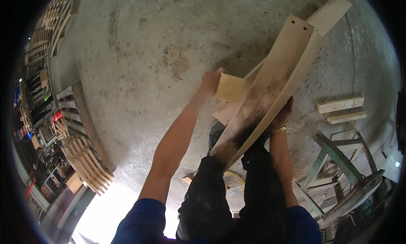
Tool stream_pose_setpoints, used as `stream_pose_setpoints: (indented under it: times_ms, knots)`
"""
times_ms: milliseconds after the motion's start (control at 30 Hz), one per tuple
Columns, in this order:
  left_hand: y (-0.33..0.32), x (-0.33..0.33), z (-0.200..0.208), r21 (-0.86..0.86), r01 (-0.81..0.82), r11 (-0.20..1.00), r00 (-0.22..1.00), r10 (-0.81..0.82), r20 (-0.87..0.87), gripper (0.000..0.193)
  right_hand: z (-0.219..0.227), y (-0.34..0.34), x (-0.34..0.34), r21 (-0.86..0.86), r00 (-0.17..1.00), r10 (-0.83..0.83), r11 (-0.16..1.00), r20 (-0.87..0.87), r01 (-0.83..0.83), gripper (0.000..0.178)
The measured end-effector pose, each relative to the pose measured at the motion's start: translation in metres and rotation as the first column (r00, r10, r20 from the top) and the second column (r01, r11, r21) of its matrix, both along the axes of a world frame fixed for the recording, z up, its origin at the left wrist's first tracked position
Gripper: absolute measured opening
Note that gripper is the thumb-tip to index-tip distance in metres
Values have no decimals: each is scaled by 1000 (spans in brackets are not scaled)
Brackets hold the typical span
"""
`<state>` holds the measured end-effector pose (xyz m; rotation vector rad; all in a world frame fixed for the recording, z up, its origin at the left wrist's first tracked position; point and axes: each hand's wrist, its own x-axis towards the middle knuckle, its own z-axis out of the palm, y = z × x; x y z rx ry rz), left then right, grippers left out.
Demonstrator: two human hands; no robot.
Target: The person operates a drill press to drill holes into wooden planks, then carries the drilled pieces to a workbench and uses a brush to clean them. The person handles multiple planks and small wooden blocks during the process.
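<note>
A stained concrete floor [139, 45], strewn with shavings, lies beneath the work. Nearest to us are dark trousers [203, 197], the lower end of a long wooden board [270, 79] at the knees. The board slants up to the right, showing a dark smudge and, at its upper end, two holes. Our left hand [210, 82] grips a yellow block [230, 88] at the board's left edge; we cannot tell whether block and board touch. Our right hand [284, 113], below a gold wristband [278, 130], is at the right edge, its fingers partly hidden, so we cannot tell its grip. Beyond, at right, we see two wood strips [341, 104] and a greenish frame [338, 159]; at left, curved slats [86, 163] and crowded shelving [38, 104], whose coloured markings are too small to read.
</note>
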<state>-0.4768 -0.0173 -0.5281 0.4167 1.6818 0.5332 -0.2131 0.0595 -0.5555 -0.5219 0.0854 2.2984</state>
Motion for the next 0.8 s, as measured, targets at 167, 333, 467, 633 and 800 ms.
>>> stream_pose_setpoints:
  times_ms: [167, 333, 467, 633, 800]
  knots:
    - [-21, 2, -10, 246, -157, 956, 983, 176, -57, 45, 4, 0, -11, -43, 979, 11, 999, 204, -2, 50]
    - [13, -7, 24, 4, -177, 984, 980, 175, 93, 45, 2, 2, -3, -70, 945, -5, 997, 327, 29, 53]
    - [4, -21, 11, 25, -4, 1000, 981, -1, 191, 47, 8, 1, -9, -62, 956, 58, 997, 286, -42, 55]
    - [2, -33, 8, 139, -57, 989, 906, -8, 424, 42, 12, -1, -19, -85, 955, 87, 994, 282, -66, 55]
    - [-11, -40, 13, 233, -477, 847, 769, 275, 576, 49, 16, 7, -36, 13, 984, 134, 991, 117, -136, 50]
